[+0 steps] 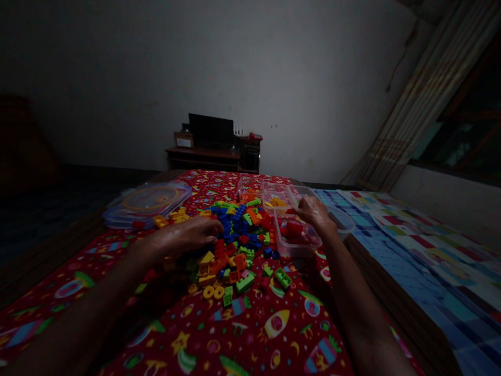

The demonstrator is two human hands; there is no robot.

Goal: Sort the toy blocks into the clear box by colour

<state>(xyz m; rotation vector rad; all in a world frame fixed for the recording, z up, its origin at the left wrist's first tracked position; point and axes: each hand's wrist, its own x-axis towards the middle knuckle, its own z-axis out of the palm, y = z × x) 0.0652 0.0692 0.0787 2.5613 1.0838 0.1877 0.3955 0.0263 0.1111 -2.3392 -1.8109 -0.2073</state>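
Nearby, lids [151, 199] left of bricks [237, 224]; monitor [211, 129] beyond.

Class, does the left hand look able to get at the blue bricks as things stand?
Probably yes: the left hand is close beside the blue bricks, and many of them lie uncovered.

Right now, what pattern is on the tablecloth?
The tablecloth is red with colourful rockets, stars and moons, clearest low in the head view.
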